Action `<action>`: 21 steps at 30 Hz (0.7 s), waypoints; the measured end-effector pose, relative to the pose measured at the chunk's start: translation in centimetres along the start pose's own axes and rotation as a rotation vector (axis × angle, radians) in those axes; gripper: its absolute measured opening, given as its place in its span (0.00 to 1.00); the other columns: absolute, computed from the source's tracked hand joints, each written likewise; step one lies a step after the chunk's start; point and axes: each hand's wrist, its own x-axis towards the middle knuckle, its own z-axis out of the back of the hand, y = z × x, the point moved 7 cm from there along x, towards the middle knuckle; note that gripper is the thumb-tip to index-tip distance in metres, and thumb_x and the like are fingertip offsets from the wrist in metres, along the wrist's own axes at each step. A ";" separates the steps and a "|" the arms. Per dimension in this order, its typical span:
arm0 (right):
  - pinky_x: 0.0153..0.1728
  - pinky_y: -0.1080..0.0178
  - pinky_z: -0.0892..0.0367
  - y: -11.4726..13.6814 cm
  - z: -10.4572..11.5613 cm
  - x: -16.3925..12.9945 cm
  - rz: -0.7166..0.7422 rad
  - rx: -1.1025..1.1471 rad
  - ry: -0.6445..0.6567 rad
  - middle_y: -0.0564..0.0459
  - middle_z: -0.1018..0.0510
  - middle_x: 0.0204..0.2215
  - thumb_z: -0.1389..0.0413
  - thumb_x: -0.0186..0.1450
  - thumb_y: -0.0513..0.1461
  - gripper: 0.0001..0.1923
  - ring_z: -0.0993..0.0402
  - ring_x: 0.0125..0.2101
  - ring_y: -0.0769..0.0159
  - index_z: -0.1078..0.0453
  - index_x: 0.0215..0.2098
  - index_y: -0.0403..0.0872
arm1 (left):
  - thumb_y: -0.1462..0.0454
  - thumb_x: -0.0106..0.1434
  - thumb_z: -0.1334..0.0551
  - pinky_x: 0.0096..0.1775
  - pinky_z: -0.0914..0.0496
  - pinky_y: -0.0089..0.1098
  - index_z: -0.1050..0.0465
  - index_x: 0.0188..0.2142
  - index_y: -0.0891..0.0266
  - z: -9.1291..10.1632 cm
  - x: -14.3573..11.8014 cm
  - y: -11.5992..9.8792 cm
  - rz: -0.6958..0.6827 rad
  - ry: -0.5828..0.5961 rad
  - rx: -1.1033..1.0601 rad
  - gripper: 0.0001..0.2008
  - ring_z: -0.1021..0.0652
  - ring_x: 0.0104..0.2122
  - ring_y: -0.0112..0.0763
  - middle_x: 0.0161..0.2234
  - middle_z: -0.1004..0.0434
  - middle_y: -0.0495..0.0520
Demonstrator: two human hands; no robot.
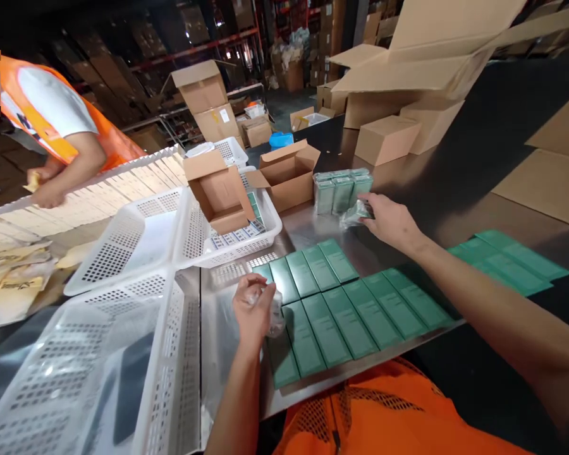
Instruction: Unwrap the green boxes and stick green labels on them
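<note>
1. Orange mesh vest (398, 411) fills the bottom edge of the head view, nearest the lens; just beyond it, green boxes (355, 316) lie flat in two tidy rows on the steel counter (308, 230).
2. Left hand (252, 309) is over the near-left end of those rows, its grip clenched on a wad of clear plastic wrap (275, 316).
3. Right hand (389, 221) reaches to the far side, its grip grasping a crumpled piece of clear film (355, 215) right at the foot of a shrink-wrapped bundle of green boxes (341, 189). Whether that film is attached to the bundle or already loose is hard to tell at this distance.
4. To do this step well, I would pull the film away low and sideways, so that the bundle stays upright and does not tip onto the laid rows.
5. Keeping the scrap balled in the left hand stops it drifting over the boxes.
6. Left of the hands, white perforated baskets (137, 240) sit side by side; one holds an open carton (220, 193), and another open carton (287, 174) stands beside the bundle.
7. At far left, a co-worker's arm (71, 174) is over rows of pale boxes (99, 196).
</note>
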 end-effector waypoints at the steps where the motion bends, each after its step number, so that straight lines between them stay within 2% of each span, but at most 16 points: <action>1: 0.45 0.51 0.29 0.6 0.4 -1.2 0.005 0.039 -0.036 0.38 0.23 0.46 0.40 0.63 0.38 0.26 0.24 0.44 0.47 0.32 0.59 0.42 | 0.61 0.49 0.29 0.31 0.33 0.29 0.40 0.12 0.60 -0.4 -0.1 -0.1 -0.015 0.034 0.039 0.21 0.27 0.27 0.28 0.25 0.27 0.50; 3: 0.40 0.54 0.28 2.0 1.2 -3.8 -0.006 0.257 -0.134 0.43 0.25 0.42 0.39 0.64 0.44 0.29 0.25 0.38 0.52 0.33 0.62 0.45 | 0.63 0.51 0.29 0.32 0.33 0.29 0.38 0.12 0.60 -1.4 -0.5 0.2 0.010 0.141 0.087 0.20 0.26 0.28 0.28 0.25 0.25 0.51; 5: 0.36 0.56 0.28 3.8 0.9 -6.5 -0.044 0.669 -0.137 0.48 0.25 0.38 0.36 0.61 0.51 0.29 0.26 0.34 0.56 0.29 0.57 0.48 | 0.59 0.53 0.29 0.29 0.35 0.29 0.28 0.18 0.60 -2.2 -0.8 0.8 0.087 0.235 0.079 0.14 0.28 0.23 0.27 0.20 0.27 0.48; 6: 0.35 0.57 0.28 5.1 0.2 -7.8 -0.072 0.896 -0.078 0.49 0.25 0.37 0.35 0.59 0.53 0.29 0.26 0.34 0.57 0.28 0.53 0.50 | 0.55 0.53 0.28 0.30 0.34 0.29 0.23 0.25 0.60 -2.5 -0.8 1.1 0.111 0.251 0.043 0.12 0.27 0.24 0.28 0.21 0.26 0.48; 8: 0.37 0.58 0.27 8.4 -1.7 -10.4 -0.136 1.251 0.097 0.52 0.23 0.36 0.31 0.56 0.55 0.28 0.25 0.35 0.58 0.29 0.49 0.52 | 0.48 0.53 0.28 0.37 0.30 0.30 0.18 0.40 0.59 -2.5 -0.7 1.2 0.102 0.233 -0.084 0.22 0.22 0.33 0.32 0.31 0.18 0.51; 10: 0.39 0.58 0.26 11.6 -3.3 -13.0 -0.210 1.481 0.227 0.54 0.22 0.36 0.29 0.55 0.53 0.28 0.24 0.36 0.60 0.30 0.47 0.54 | 0.43 0.51 0.28 0.44 0.28 0.32 0.19 0.45 0.57 -2.2 -0.4 1.4 0.093 0.168 -0.259 0.29 0.20 0.40 0.35 0.39 0.17 0.53; 12: 0.41 0.60 0.26 14.1 -4.4 -15.0 -0.297 1.623 0.271 0.55 0.22 0.37 0.27 0.54 0.51 0.27 0.24 0.36 0.62 0.31 0.46 0.54 | 0.42 0.47 0.26 0.41 0.28 0.31 0.19 0.40 0.58 -1.9 -0.4 2.1 0.131 0.098 -0.395 0.28 0.21 0.36 0.32 0.36 0.18 0.51; 14: 0.43 0.61 0.27 15.9 -5.2 -16.3 -0.400 1.735 0.255 0.56 0.22 0.39 0.26 0.53 0.50 0.28 0.24 0.38 0.64 0.32 0.45 0.54 | 0.44 0.44 0.23 0.36 0.27 0.30 0.21 0.37 0.59 -2.3 -0.8 2.9 0.190 0.078 -0.451 0.27 0.22 0.30 0.30 0.31 0.20 0.49; 18: 0.40 0.65 0.26 17.6 -6.1 -17.5 -0.594 1.908 0.196 0.58 0.22 0.37 0.24 0.50 0.50 0.31 0.24 0.37 0.67 0.33 0.44 0.54 | 0.47 0.43 0.22 0.35 0.25 0.35 0.21 0.38 0.60 -4.4 -2.6 3.9 0.301 0.197 -0.451 0.27 0.20 0.30 0.36 0.32 0.19 0.53; 19: 0.39 0.66 0.26 17.9 -6.1 -17.5 -0.615 1.933 0.196 0.58 0.22 0.37 0.24 0.50 0.49 0.31 0.25 0.37 0.67 0.33 0.44 0.54 | 0.46 0.44 0.23 0.36 0.24 0.37 0.21 0.39 0.60 -4.6 -2.9 3.7 0.285 0.204 -0.454 0.28 0.19 0.31 0.39 0.33 0.18 0.54; 21: 0.38 0.66 0.26 18.4 -5.9 -17.5 -0.625 1.969 0.223 0.59 0.22 0.35 0.23 0.48 0.49 0.31 0.25 0.36 0.68 0.32 0.42 0.53 | 0.43 0.49 0.26 0.42 0.22 0.39 0.21 0.46 0.58 -3.8 -2.7 2.8 0.160 0.138 -0.472 0.31 0.17 0.39 0.43 0.41 0.16 0.57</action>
